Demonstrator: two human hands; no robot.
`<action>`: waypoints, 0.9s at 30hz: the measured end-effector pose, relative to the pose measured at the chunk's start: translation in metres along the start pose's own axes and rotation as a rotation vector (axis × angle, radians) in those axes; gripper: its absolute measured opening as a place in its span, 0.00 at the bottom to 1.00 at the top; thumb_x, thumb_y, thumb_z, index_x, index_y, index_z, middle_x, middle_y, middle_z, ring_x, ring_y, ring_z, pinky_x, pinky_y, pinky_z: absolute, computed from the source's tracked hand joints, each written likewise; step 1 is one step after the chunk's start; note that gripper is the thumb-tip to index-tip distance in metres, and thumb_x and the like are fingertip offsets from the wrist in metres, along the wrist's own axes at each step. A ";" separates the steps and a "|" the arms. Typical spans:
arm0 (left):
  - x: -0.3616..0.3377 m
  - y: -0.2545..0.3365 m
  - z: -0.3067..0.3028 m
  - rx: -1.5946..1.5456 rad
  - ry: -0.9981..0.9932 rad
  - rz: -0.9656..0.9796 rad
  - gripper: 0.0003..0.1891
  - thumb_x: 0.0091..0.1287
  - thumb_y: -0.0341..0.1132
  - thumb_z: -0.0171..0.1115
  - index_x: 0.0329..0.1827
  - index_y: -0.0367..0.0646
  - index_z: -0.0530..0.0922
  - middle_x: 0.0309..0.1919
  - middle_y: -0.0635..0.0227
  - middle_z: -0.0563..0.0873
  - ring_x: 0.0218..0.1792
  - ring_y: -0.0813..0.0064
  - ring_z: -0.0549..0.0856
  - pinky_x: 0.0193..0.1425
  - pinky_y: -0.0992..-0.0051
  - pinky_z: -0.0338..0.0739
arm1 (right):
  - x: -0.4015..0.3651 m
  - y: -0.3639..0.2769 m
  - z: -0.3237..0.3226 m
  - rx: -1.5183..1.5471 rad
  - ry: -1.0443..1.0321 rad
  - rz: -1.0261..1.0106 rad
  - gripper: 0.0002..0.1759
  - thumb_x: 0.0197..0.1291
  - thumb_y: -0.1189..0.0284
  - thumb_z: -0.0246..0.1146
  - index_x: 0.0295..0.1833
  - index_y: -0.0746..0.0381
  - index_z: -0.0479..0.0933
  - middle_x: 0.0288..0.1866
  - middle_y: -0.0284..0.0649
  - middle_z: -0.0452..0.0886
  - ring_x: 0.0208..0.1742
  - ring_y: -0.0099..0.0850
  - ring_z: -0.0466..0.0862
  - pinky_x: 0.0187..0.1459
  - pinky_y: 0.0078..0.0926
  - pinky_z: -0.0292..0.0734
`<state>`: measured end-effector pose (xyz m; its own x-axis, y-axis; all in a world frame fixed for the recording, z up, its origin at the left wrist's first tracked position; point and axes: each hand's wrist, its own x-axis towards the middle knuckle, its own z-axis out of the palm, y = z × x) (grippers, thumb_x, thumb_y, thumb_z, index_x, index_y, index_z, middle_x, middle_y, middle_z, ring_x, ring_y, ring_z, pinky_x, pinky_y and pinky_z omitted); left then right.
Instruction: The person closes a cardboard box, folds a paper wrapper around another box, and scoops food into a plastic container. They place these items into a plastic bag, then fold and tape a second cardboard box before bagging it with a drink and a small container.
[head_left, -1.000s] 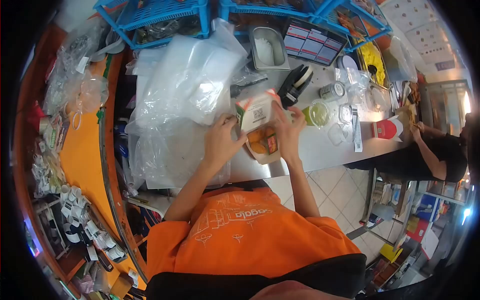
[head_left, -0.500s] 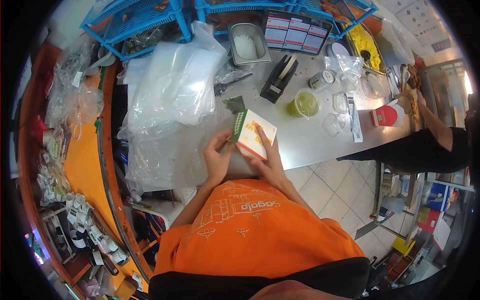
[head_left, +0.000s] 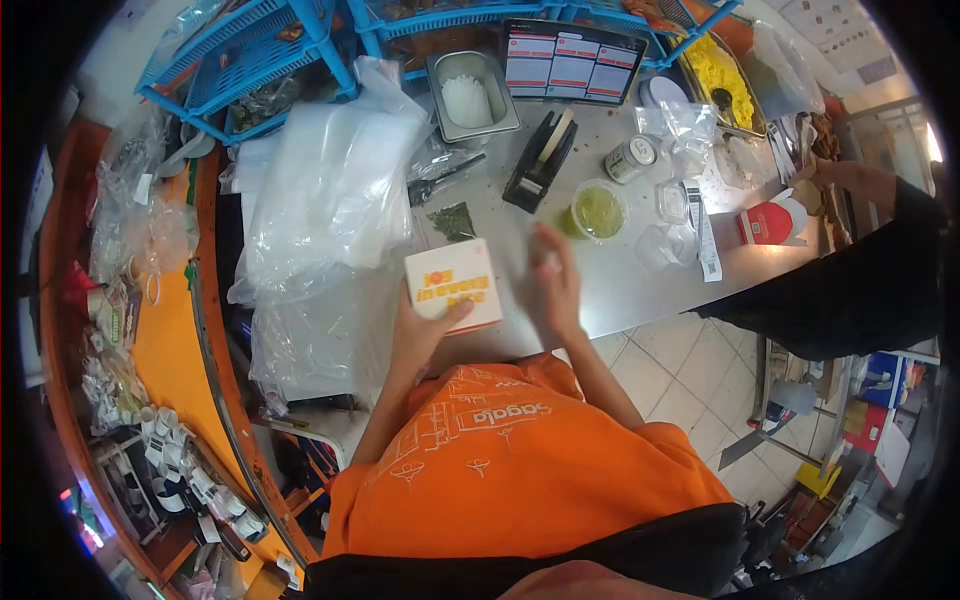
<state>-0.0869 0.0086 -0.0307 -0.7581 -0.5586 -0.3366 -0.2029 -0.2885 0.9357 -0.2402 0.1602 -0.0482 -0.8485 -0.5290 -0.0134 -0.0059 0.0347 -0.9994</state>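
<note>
My left hand (head_left: 425, 330) is closed around a small white takeaway box (head_left: 455, 268) with yellow and orange lettering on its lid, the thumb lying across the top near the front edge. Right of the box, my right hand (head_left: 555, 285) is raised over the steel table, smeared a little by motion. Its fingers look stretched out, and I see nothing in it. Just behind the box lies a small clear bag of dark green flakes (head_left: 452, 222). A black tape dispenser (head_left: 535, 165) and a lidded cup of green liquid (head_left: 598, 212) stand beyond my right hand.
Clear plastic bags (head_left: 325, 190) cover the table's left side. At the back are a steel pan of white powder (head_left: 466, 103), a tablet (head_left: 570, 65) and blue racks (head_left: 230, 70). On the right are a can (head_left: 630, 160), a red-and-white carton (head_left: 768, 222) and another person's arm (head_left: 860, 185).
My right hand has let go of the box and moved right. The left hand now holds the box alone, shifted left and turned with its printed lid facing up.
</note>
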 end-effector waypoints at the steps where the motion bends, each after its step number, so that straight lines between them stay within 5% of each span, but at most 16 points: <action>1: -0.001 0.007 -0.002 -0.213 0.017 -0.140 0.33 0.61 0.30 0.71 0.66 0.35 0.63 0.53 0.56 0.82 0.50 0.68 0.85 0.52 0.73 0.82 | 0.021 0.011 -0.007 -0.117 0.199 -0.061 0.31 0.70 0.53 0.55 0.66 0.68 0.71 0.55 0.48 0.82 0.57 0.37 0.80 0.61 0.32 0.69; 2: -0.007 0.020 -0.013 -0.223 -0.072 -0.343 0.24 0.68 0.40 0.65 0.61 0.37 0.69 0.49 0.55 0.83 0.47 0.69 0.87 0.48 0.75 0.83 | 0.031 0.017 -0.019 -0.086 0.155 -0.071 0.27 0.71 0.55 0.55 0.60 0.69 0.75 0.53 0.47 0.81 0.56 0.35 0.79 0.60 0.32 0.70; 5: -0.010 -0.006 -0.033 -0.523 -0.119 -0.370 0.24 0.71 0.50 0.59 0.59 0.39 0.73 0.46 0.55 0.85 0.44 0.67 0.87 0.44 0.74 0.82 | 0.051 0.023 -0.009 -0.126 0.247 -0.067 0.25 0.70 0.58 0.58 0.59 0.69 0.77 0.53 0.47 0.81 0.56 0.33 0.79 0.61 0.32 0.69; 6: -0.010 -0.005 -0.030 -0.521 -0.119 -0.371 0.24 0.71 0.50 0.59 0.59 0.39 0.73 0.46 0.55 0.85 0.44 0.67 0.87 0.44 0.74 0.82 | 0.061 0.022 0.001 0.045 0.319 -0.032 0.22 0.69 0.60 0.60 0.56 0.68 0.79 0.49 0.46 0.80 0.55 0.33 0.78 0.60 0.32 0.68; 9: -0.009 0.005 -0.014 -0.657 0.038 -0.281 0.25 0.72 0.54 0.56 0.56 0.40 0.76 0.42 0.57 0.85 0.40 0.67 0.86 0.38 0.73 0.77 | 0.095 0.020 0.024 -0.108 0.427 0.022 0.18 0.66 0.62 0.64 0.49 0.67 0.82 0.46 0.42 0.77 0.51 0.33 0.75 0.58 0.30 0.68; 12: -0.006 0.014 -0.017 -0.844 0.017 -0.419 0.25 0.72 0.57 0.53 0.54 0.44 0.77 0.38 0.59 0.85 0.34 0.68 0.83 0.34 0.72 0.72 | 0.107 0.011 0.037 -0.016 0.532 -0.107 0.16 0.59 0.62 0.70 0.39 0.66 0.84 0.46 0.42 0.73 0.48 0.35 0.72 0.55 0.31 0.68; 13: -0.003 0.014 -0.021 -0.935 -0.127 -0.453 0.25 0.72 0.59 0.52 0.53 0.45 0.78 0.38 0.59 0.84 0.32 0.69 0.82 0.33 0.73 0.71 | 0.099 0.008 0.043 -0.013 0.541 -0.112 0.16 0.59 0.62 0.70 0.39 0.66 0.84 0.46 0.42 0.73 0.48 0.35 0.72 0.55 0.31 0.68; 15: 0.003 0.019 -0.024 -1.018 -0.289 -0.492 0.26 0.72 0.60 0.50 0.51 0.45 0.79 0.37 0.60 0.83 0.31 0.69 0.81 0.33 0.73 0.71 | 0.074 0.003 0.052 -0.641 0.642 -0.240 0.11 0.54 0.68 0.71 0.30 0.66 0.83 0.47 0.45 0.74 0.50 0.40 0.74 0.54 0.35 0.69; 19: 0.018 0.036 -0.011 -1.101 -0.313 -0.660 0.27 0.71 0.63 0.51 0.47 0.46 0.80 0.34 0.61 0.83 0.29 0.70 0.80 0.33 0.74 0.71 | 0.087 0.039 0.038 -0.552 0.647 -0.374 0.05 0.52 0.75 0.68 0.30 0.66 0.84 0.41 0.44 0.73 0.49 0.39 0.75 0.52 0.33 0.69; 21: 0.022 0.040 -0.003 -1.087 -0.332 -0.729 0.27 0.70 0.63 0.52 0.46 0.47 0.80 0.33 0.62 0.82 0.28 0.71 0.80 0.32 0.74 0.71 | 0.092 0.047 0.005 -0.671 0.194 -0.076 0.03 0.52 0.77 0.67 0.31 0.66 0.83 0.44 0.44 0.73 0.52 0.42 0.76 0.54 0.36 0.70; 23: 0.031 0.040 0.009 -1.125 -0.299 -0.781 0.26 0.68 0.65 0.55 0.46 0.50 0.80 0.32 0.67 0.82 0.28 0.75 0.80 0.30 0.76 0.70 | 0.070 -0.004 0.002 -0.630 0.125 0.017 0.05 0.53 0.74 0.69 0.33 0.64 0.82 0.45 0.40 0.73 0.52 0.41 0.74 0.55 0.34 0.69; 25: 0.037 0.035 0.023 -1.034 -0.311 -0.708 0.26 0.68 0.65 0.54 0.48 0.51 0.80 0.31 0.70 0.81 0.28 0.76 0.79 0.31 0.76 0.70 | 0.032 -0.065 0.021 -0.260 0.055 -0.376 0.09 0.53 0.68 0.71 0.35 0.62 0.82 0.41 0.36 0.71 0.50 0.37 0.71 0.55 0.35 0.65; 27: 0.034 0.032 0.032 -0.940 -0.327 -0.650 0.26 0.68 0.65 0.53 0.49 0.51 0.80 0.30 0.73 0.81 0.28 0.78 0.78 0.33 0.77 0.70 | 0.003 -0.105 0.040 -0.684 -0.044 -0.412 0.12 0.55 0.62 0.71 0.34 0.60 0.81 0.38 0.35 0.69 0.48 0.34 0.69 0.53 0.37 0.61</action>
<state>-0.1390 0.0056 -0.0090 -0.8309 0.0886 -0.5493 -0.1769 -0.9781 0.1098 -0.2213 0.1213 0.0551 -0.6857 -0.6451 0.3373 -0.6498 0.3336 -0.6830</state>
